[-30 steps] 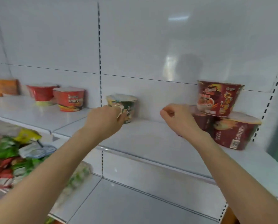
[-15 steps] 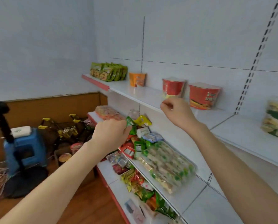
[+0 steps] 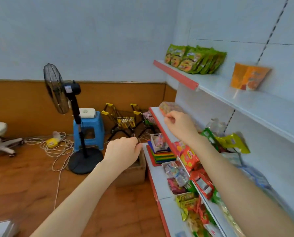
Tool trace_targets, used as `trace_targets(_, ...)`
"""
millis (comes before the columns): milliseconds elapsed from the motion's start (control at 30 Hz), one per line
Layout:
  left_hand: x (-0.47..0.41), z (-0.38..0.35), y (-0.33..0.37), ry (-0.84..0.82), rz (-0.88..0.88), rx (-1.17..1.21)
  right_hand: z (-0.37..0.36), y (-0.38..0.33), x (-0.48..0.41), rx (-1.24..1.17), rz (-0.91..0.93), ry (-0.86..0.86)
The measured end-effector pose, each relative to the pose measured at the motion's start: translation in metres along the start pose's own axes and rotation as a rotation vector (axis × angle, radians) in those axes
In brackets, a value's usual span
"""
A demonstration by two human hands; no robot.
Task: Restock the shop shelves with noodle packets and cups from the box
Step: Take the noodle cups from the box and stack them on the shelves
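Observation:
A brown cardboard box stands on the wooden floor against the end of the shelves, its top partly hidden behind my left hand. That hand hovers above the box with its fingers curled and holds nothing. Further right and higher, my right hand hangs over the red front edge of the middle shelf, fingers also curled and empty. On the top shelf stands a row of green noodle packets and one orange packet.
Mixed snack bags crowd the middle and lower shelves. A standing fan, a blue stool, two small yellow-handled trolleys and loose cables occupy the floor at left. A white chair base is at far left.
My view has swung left, from the cups on the shelf to the shelf end and the box on the floor. Both hands stayed curled and empty and dropped lower.

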State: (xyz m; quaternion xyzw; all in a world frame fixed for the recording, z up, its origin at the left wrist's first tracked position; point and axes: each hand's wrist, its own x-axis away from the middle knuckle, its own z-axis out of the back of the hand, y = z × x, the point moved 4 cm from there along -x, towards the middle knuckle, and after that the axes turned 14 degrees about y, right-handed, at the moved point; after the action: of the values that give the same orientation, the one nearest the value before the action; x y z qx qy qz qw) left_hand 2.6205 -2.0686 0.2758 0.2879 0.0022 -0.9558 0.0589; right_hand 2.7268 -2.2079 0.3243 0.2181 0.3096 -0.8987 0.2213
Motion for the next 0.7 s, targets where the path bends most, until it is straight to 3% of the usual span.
trace_targets(367, -0.11, -0.153, -0.151, -0.091, 0.183, -0.029, -0.218, 0.014, -0.157, -0.022, -0.051, -0.248)
trace_targets(700, -0.187, -0.296, -0.287, -0.371, 0.173, -0.04, -0.393, 0.038, -0.247, 0.072, -0.242, -0.353)
